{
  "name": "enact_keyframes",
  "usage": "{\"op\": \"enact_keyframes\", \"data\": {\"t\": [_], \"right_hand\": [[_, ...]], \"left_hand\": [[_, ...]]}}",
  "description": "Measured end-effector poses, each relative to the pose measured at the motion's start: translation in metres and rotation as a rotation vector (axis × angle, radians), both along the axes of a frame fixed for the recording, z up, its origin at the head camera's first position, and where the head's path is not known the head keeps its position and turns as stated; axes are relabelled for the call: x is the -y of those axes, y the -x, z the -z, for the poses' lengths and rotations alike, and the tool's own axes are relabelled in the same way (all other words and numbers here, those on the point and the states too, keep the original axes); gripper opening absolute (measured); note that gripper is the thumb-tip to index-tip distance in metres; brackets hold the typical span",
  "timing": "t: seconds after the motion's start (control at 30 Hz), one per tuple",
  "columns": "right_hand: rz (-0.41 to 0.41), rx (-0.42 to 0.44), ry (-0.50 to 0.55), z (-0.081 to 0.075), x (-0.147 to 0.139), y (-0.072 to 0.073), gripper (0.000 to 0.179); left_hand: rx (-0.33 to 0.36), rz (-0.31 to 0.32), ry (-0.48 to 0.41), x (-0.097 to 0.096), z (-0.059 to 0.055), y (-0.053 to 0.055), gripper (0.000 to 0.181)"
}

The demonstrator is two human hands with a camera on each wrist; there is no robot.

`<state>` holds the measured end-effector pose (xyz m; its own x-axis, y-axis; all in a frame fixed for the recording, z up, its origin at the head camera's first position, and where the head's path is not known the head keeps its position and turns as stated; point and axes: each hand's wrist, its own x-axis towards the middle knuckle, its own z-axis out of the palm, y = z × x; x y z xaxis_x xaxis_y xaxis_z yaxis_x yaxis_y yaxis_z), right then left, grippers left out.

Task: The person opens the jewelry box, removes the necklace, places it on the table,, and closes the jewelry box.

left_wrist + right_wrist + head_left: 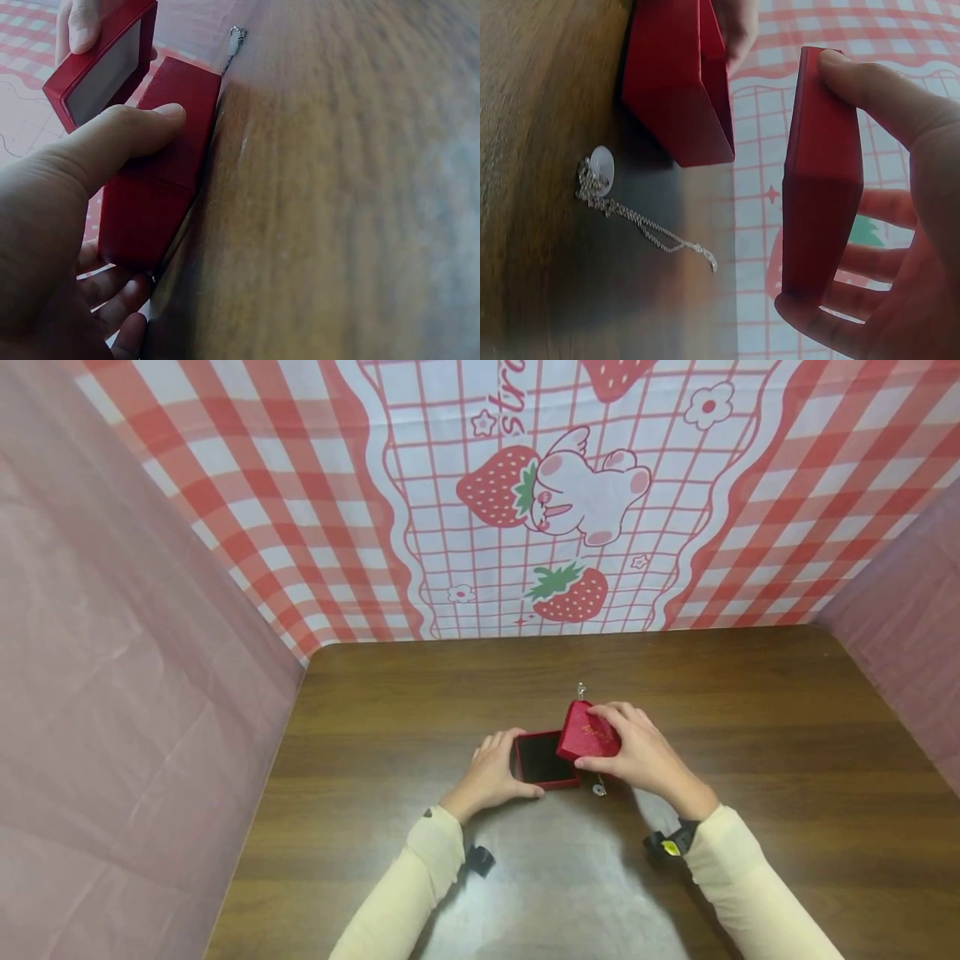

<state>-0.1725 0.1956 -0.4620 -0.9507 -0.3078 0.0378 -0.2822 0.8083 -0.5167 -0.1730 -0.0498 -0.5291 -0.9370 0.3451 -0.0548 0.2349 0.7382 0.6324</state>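
Note:
My left hand (491, 774) grips the base of a red jewelry box (557, 785) on the table, thumb along one wall and fingers round the other side. Its inside is dark in the head view. My right hand (647, 753) holds the red lid (585, 732) by its edges, tilted and raised beside the base. Gold lettering marks the lid's top; a pale inner face of the lid (60, 86) shows in the left wrist view. A silver chain necklace (656, 229) with a white round pendant (604, 166) lies beside the base, partly hidden by the lid in the head view.
The brown wooden table (390, 693) meets a red-checked strawberry cloth (517, 568) at its far edge. Pink fabric (135, 693) hangs on the left and right sides. Dark wrist cameras (480, 860) are strapped at both wrists.

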Motion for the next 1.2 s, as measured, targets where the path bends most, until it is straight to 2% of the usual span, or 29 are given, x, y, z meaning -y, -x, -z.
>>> {"op": "enact_keyframes", "data": {"t": [0.23, 1.2], "right_hand": [[-0.052, -0.053, -0.008, 0.003, 0.008, 0.002, 0.080], [-0.209, -0.057, -0.016, 0.020, 0.037, 0.007, 0.078]], "left_hand": [[0.012, 0.000, 0.010, -0.001, 0.000, 0.000, 0.095], [-0.006, 0.012, 0.001, 0.000, 0.000, 0.001, 0.104]]}}
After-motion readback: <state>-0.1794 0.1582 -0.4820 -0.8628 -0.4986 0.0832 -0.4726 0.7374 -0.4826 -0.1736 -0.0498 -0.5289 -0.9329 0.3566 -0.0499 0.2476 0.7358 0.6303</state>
